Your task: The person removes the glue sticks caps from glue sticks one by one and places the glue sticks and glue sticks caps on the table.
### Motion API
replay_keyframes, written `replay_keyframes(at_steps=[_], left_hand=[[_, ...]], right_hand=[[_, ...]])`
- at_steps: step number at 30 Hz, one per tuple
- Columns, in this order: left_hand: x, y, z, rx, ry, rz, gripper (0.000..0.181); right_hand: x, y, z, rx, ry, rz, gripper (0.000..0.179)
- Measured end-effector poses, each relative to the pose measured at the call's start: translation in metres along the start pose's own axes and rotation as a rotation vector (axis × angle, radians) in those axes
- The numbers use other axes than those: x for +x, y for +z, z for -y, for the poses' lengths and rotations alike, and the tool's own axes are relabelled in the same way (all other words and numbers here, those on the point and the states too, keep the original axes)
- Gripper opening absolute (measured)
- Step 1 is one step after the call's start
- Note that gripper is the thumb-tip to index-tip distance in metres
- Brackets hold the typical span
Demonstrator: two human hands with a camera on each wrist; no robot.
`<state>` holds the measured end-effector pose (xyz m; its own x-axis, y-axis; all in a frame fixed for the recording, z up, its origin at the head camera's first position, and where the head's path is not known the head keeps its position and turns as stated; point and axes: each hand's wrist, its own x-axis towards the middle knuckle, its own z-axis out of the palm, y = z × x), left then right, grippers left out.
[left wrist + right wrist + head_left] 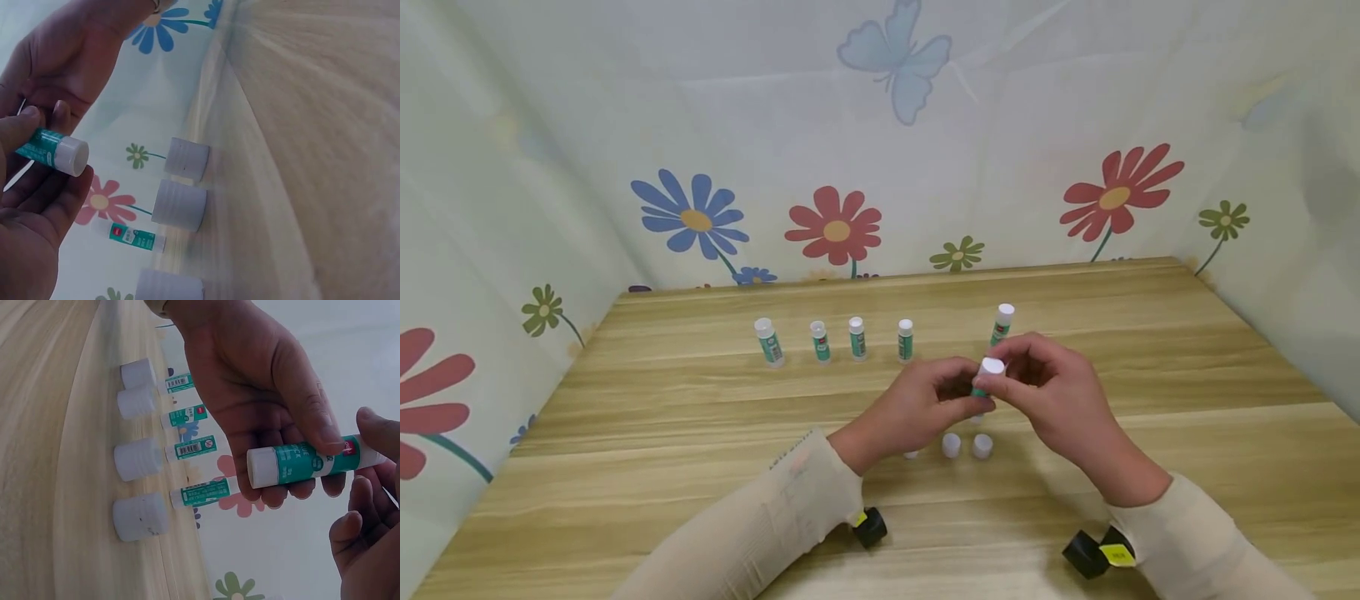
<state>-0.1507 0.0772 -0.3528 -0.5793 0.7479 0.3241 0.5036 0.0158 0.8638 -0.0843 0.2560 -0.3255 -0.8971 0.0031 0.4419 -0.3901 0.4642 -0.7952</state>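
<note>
Both hands meet over the table on one green-and-white glue stick (992, 368), held upright with a white top. My left hand (921, 402) grips its label; in the right wrist view the left thumb lies across the glue stick (306, 464). My right hand (1060, 400) pinches the white upper end between thumb and fingers. In the left wrist view the white base of the glue stick (72, 156) shows below the fingers. Just under the hands, white caps (951, 446) stand on the table, one partly hidden by the left wrist.
Several glue sticks (822, 342) stand upright in a row at the back left of the wooden table (700, 467). Another glue stick (1002, 323) stands behind the right hand. A flowered curtain (1000, 150) hangs around the table. Black devices (1086, 555) are strapped under both wrists.
</note>
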Motion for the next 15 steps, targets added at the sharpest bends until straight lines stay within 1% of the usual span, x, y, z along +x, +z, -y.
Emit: replay_keyframes(at_steps=[4, 6, 11, 15], left_hand=[[0.000, -0.002, 0.000, -0.006, 0.011, 0.041, 0.026], [0.000, -0.003, -0.001, -0.025, 0.003, 0.072, 0.026], [-0.002, -0.006, -0.002, -0.111, -0.017, 0.151, 0.027], [-0.001, -0.008, -0.002, -0.164, -0.019, 0.196, 0.025]], right_hand=[[0.000, -0.002, 0.000, -0.002, -0.047, 0.004, 0.020], [0.000, -0.004, 0.001, -0.005, -0.069, 0.016, 0.021], [0.000, -0.009, 0.001, 0.016, -0.112, 0.084, 0.021], [0.001, -0.011, 0.000, 0.092, -0.163, 0.153, 0.024]])
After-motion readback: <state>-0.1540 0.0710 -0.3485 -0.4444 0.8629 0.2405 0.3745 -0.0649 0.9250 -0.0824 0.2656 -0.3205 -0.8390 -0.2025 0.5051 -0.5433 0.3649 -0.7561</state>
